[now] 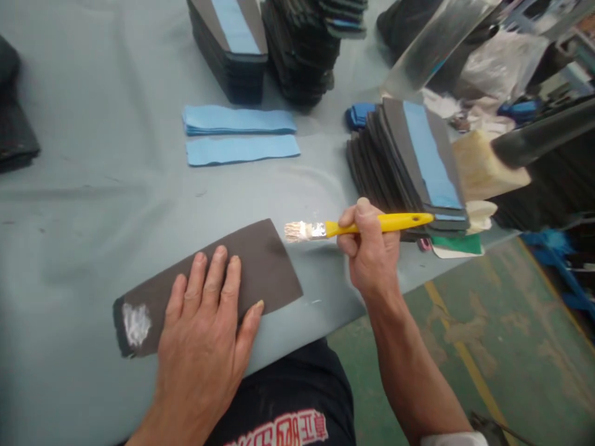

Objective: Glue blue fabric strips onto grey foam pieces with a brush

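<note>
My left hand [204,334] lies flat with fingers spread on a dark grey-brown sheet [264,266], which rests on the table near its front edge. A white wet-looking smear [136,324] marks the left end of the sheet. Gripped in my right hand [372,248] is a paintbrush [404,222] with a yellow handle. Its bristles are coated in something whitish and point left, just beyond the sheet's right end. Behind the sheet lie light blue strips [242,150], some of them stacked.
Stacks of dark pieces with blue strips stand at the back [227,62] and right [409,161]. A yellowish block [488,164] touches a dark pole [548,133]. Beyond the grey table's [93,235] front right edge is a green floor [511,322].
</note>
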The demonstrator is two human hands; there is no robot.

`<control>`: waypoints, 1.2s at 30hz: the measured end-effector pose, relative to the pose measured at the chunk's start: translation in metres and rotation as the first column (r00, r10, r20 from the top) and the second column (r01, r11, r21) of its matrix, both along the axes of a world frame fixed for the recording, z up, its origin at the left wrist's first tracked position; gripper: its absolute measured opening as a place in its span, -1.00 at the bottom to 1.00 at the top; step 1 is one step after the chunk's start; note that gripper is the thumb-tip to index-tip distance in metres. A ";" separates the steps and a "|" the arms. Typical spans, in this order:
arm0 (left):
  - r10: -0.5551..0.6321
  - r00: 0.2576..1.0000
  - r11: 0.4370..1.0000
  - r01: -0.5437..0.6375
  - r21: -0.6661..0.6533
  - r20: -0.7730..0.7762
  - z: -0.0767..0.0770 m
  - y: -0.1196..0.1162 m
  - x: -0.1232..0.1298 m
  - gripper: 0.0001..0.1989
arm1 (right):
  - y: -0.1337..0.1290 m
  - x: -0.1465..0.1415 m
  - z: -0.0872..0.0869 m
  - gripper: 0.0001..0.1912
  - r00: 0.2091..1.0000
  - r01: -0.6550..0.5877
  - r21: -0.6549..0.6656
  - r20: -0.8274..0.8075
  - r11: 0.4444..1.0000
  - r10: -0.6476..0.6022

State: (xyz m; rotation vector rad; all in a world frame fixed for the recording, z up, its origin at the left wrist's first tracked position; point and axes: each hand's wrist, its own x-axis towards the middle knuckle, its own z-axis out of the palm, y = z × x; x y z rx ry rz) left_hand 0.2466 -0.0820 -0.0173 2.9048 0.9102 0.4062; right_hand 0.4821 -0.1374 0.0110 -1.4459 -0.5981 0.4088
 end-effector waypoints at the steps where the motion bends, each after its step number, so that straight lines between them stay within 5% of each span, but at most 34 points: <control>1: -0.003 1.000 1.000 0.003 0.003 -0.003 0.000 0.000 -0.001 -0.39 | -0.002 0.000 -0.002 -0.47 1.000 -0.022 -0.006 -0.011 1.000 0.021; 9: 0.004 1.000 0.999 -0.005 -0.035 -0.019 -0.003 0.000 -0.003 -0.36 | 0.000 -0.008 -0.011 -0.42 0.939 -0.344 -0.084 -0.043 0.935 0.341; 14: 0.017 0.999 0.999 -0.018 -0.041 -0.028 -0.003 0.001 -0.003 -0.35 | -0.001 -0.003 -0.016 -0.44 0.957 -0.258 -0.120 0.107 0.959 0.271; 22: 0.015 1.000 1.000 -0.016 -0.012 -0.024 -0.002 0.000 0.000 -0.38 | -0.007 -0.005 -0.012 -0.41 0.963 -0.225 -0.131 0.125 0.966 0.241; 26: -0.002 1.000 0.999 0.002 0.038 -0.014 -0.004 0.000 -0.002 -0.37 | -0.009 -0.001 0.003 -0.39 0.995 -0.093 -0.018 0.039 0.996 0.093; 30: -0.035 0.999 0.992 0.033 0.120 0.015 -0.006 0.006 -0.013 -0.32 | -0.006 -0.003 0.012 -0.40 0.995 -0.085 0.084 -0.045 0.993 0.089; 33: -0.035 0.999 0.985 0.033 0.170 0.007 0.003 0.018 -0.024 -0.30 | -0.002 -0.002 0.006 -0.43 0.994 -0.106 0.113 -0.017 0.988 0.109; 36: -0.050 0.999 0.992 0.052 0.115 -0.014 0.028 0.038 -0.024 -0.37 | -0.001 0.005 -0.002 -0.49 0.989 -0.135 0.100 0.082 0.986 0.127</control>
